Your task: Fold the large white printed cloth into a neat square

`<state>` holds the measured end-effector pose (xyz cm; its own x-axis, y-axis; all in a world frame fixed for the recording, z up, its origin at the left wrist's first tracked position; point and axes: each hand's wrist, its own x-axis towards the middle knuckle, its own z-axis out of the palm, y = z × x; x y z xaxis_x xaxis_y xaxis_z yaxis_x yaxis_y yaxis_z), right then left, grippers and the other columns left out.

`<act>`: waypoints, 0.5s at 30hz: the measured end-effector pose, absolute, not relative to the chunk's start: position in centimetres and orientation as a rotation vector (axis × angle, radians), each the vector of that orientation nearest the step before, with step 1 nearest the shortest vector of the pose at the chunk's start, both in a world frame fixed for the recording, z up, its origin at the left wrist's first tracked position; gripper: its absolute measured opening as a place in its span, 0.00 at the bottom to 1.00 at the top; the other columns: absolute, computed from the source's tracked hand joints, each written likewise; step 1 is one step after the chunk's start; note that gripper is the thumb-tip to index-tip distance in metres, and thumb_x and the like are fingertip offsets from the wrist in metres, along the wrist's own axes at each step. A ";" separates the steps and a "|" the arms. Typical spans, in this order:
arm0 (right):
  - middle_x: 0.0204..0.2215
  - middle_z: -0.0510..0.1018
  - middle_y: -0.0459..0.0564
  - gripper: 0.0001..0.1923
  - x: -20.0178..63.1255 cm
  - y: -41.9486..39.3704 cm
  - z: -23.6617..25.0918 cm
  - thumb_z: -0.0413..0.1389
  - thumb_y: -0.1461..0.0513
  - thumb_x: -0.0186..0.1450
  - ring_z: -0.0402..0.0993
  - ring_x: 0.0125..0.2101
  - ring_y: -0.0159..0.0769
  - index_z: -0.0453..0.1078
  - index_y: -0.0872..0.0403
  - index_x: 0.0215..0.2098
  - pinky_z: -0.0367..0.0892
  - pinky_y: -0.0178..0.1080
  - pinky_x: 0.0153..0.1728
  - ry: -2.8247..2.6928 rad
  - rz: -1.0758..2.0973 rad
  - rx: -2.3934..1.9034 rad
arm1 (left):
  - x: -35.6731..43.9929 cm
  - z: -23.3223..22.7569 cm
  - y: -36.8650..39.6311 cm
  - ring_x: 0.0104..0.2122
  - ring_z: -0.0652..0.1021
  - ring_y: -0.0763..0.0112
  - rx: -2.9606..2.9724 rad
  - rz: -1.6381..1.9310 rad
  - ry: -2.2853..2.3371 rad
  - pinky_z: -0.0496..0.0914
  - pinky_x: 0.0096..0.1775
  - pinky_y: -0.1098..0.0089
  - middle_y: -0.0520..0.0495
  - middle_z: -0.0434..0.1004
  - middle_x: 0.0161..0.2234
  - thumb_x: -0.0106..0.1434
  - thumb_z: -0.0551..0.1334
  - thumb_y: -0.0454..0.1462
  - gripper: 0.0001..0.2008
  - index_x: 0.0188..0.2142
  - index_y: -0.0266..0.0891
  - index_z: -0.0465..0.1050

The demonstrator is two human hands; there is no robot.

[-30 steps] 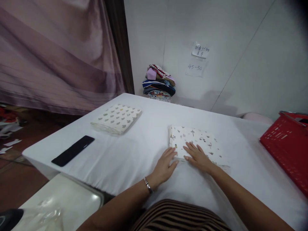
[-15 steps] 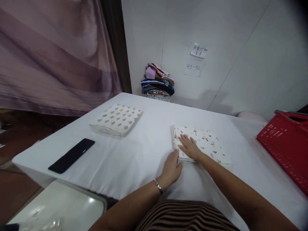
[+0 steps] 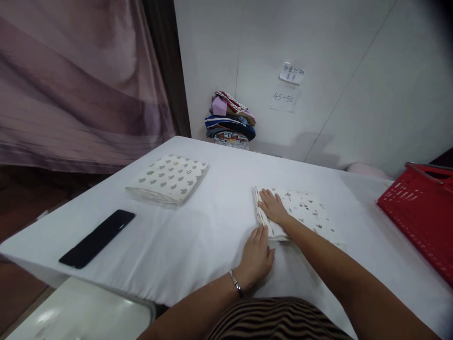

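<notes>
A folded white cloth point(image 3: 311, 211) with small grey and dark prints lies on the table, its layered fold toward the left. My right hand point(image 3: 273, 207) rests flat on top of it near that fold, fingers stretched out. At the near left corner, my left hand point(image 3: 256, 250) touches the folded edge with its fingertips; its fingers are extended and it wears a silver bracelet point(image 3: 235, 282) at the wrist. Another folded cloth point(image 3: 168, 177), white with grey motifs, lies apart at the left.
A white-covered table point(image 3: 219, 208) spans the view. A flat black phone-like slab point(image 3: 97, 238) lies at its left front. At the right stands a red basket point(image 3: 421, 203). Folded textiles point(image 3: 231, 123) are stacked against the wall behind, and a pale glossy surface point(image 3: 81, 311) sits lower left.
My right hand has slid slightly left, toward the fold of the cloth. The left hand stays at the near corner, its fingers a little straighter. The view has shifted slightly.
</notes>
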<state>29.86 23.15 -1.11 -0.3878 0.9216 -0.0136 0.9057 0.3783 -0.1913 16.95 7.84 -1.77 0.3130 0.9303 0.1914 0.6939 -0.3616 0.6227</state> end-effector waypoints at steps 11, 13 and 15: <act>0.67 0.44 0.52 0.30 29.3 23.7 -0.6 0.35 0.52 0.70 0.35 0.66 0.41 0.45 0.55 0.67 0.36 0.54 0.62 -2.522 0.283 -1.730 | 17.0 -2.2 7.9 0.60 0.63 0.54 2.236 0.715 1.471 0.60 0.60 0.55 0.32 0.61 0.60 0.60 0.57 0.37 0.30 0.60 0.27 0.57; 0.67 0.44 0.52 0.30 29.4 23.6 -0.8 0.35 0.52 0.70 0.35 0.66 0.41 0.45 0.55 0.67 0.34 0.53 0.62 -2.513 0.283 -1.720 | 16.8 -2.1 7.9 0.60 0.63 0.54 2.214 0.729 1.458 0.59 0.60 0.55 0.33 0.61 0.60 0.60 0.57 0.38 0.29 0.60 0.29 0.58; 0.67 0.45 0.52 0.30 29.5 23.7 -0.6 0.36 0.51 0.70 0.36 0.66 0.41 0.47 0.54 0.67 0.34 0.54 0.62 -2.479 0.374 -1.731 | 16.4 -1.8 8.2 0.59 0.65 0.56 2.157 0.758 1.429 0.60 0.59 0.56 0.36 0.63 0.59 0.60 0.58 0.40 0.28 0.59 0.32 0.59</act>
